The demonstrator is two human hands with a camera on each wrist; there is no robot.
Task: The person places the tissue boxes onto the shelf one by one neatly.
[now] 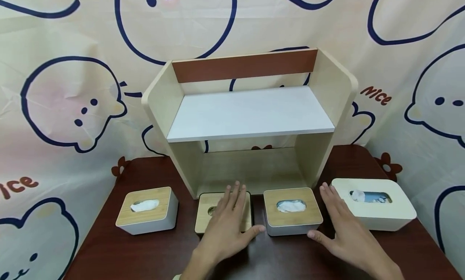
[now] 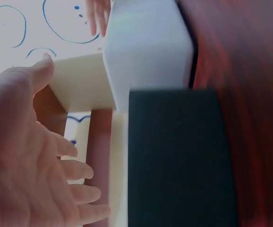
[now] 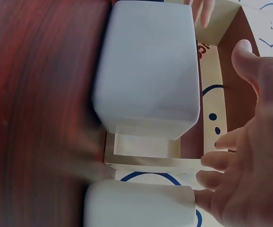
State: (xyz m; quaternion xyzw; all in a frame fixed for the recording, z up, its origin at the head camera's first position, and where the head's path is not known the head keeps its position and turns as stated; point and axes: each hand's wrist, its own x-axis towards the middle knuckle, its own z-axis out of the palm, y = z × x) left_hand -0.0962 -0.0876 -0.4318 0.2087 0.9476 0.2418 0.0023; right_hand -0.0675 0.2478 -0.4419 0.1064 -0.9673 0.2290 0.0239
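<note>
My left hand point(image 1: 229, 219) is spread flat, fingers straight, over the bamboo lid of a dark-bodied tissue box point(image 1: 203, 217) in front of the shelf; I cannot tell whether it touches. In the left wrist view the open left hand point(image 2: 28, 165) lies beside the dark box point(image 2: 174, 156). My right hand point(image 1: 339, 221) is open, palm down, between a white tissue box with a bamboo lid point(image 1: 292, 211) and a wider all-white tissue box point(image 1: 374, 211). Its thumb is close to the bamboo-lidded box's front corner. The right wrist view shows the right hand point(image 3: 250, 161) beside that white box point(image 3: 148, 66).
A two-level wooden shelf point(image 1: 250, 114) stands at the back of the dark red table point(image 1: 120, 251). Another white tissue box with a bamboo lid point(image 1: 147, 210) sits at the left. A cream cartoon-print cloth point(image 1: 58, 90) hangs behind and at both sides.
</note>
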